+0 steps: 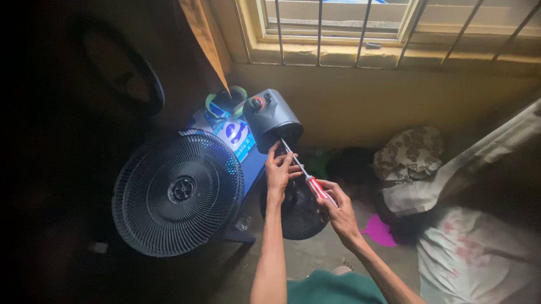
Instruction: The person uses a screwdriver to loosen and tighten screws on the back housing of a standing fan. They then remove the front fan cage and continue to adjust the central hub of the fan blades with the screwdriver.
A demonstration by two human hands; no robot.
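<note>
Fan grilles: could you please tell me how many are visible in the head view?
2. One large round grille leans at the left by the blue table; a second, darker one sits low, partly hidden behind the hands. Others may be lost in the dark.

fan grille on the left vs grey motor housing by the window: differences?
The fan grille is a wide, flat, dark mesh disc; the grey motor housing is a smaller, solid, rounded shell. The grille lies untouched; the left hand is at the housing while the right hand points a red-handled screwdriver at it. The housing carries knobs on top; the grille has a centre hub. Both look like fan parts.
</note>
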